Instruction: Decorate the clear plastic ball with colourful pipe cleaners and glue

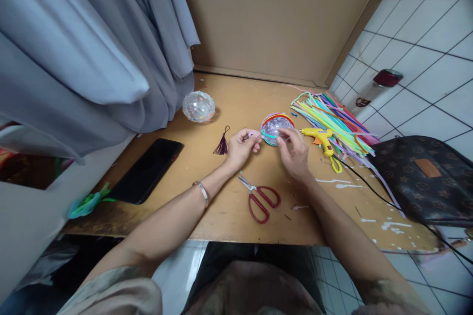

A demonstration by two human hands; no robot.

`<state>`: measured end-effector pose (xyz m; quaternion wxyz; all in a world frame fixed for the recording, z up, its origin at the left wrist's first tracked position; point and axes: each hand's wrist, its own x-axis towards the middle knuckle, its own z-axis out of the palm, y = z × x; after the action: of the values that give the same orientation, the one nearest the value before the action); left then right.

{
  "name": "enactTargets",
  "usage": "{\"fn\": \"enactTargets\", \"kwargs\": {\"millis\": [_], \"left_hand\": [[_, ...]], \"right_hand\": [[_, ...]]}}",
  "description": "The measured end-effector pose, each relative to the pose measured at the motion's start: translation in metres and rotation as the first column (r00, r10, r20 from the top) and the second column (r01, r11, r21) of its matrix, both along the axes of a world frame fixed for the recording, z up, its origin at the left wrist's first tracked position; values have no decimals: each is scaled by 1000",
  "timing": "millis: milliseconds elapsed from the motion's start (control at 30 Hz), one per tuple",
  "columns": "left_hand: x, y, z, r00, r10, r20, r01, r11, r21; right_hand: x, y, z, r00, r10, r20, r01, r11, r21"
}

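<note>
Around a clear ball [271, 127], strips of red, yellow and teal pipe cleaner run along the surface. The fingers of my right hand [294, 153] are curled against its near right side, thumb and forefinger close together on it. Just left of the ball, my left hand [242, 147] is closed in a pinch on a lilac pipe cleaner [253, 133], mostly hidden by the fingers. A dark purple tassel [221, 143] lies beside my left hand. Red-handled scissors [259, 198] rest below, between my forearms, with their blades apart.
A second clear ball [198, 107] sits at the back left. A black phone [148, 170] lies at the left. On the right are a yellow glue gun [320, 135] with its cord, a pile of colourful pipe cleaners [328, 115] and a dark patterned bag [424, 182].
</note>
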<state>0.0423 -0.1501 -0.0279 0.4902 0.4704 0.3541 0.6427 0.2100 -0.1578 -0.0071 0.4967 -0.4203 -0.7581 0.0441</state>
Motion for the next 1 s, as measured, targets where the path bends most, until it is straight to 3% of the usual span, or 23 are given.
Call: {"fn": "enactTargets", "kwargs": {"millis": [200,367,667,1000], "left_hand": [[-12,32,-5,995,104,0,-104,994,-42],[-9,47,-9,995,97,7,-96,991,-94],[-6,45,-10,999,43,-3,-43,993,-111],[-7,38,-12,997,33,-76,-38,997,-70]], "right_hand": [[18,26,-14,995,-72,73,74,997,-23],[23,38,-28,991,-54,124,70,990,-123],[17,28,-17,998,-38,42,39,999,-36],[14,24,-19,998,-59,-25,57,997,-47]]}}
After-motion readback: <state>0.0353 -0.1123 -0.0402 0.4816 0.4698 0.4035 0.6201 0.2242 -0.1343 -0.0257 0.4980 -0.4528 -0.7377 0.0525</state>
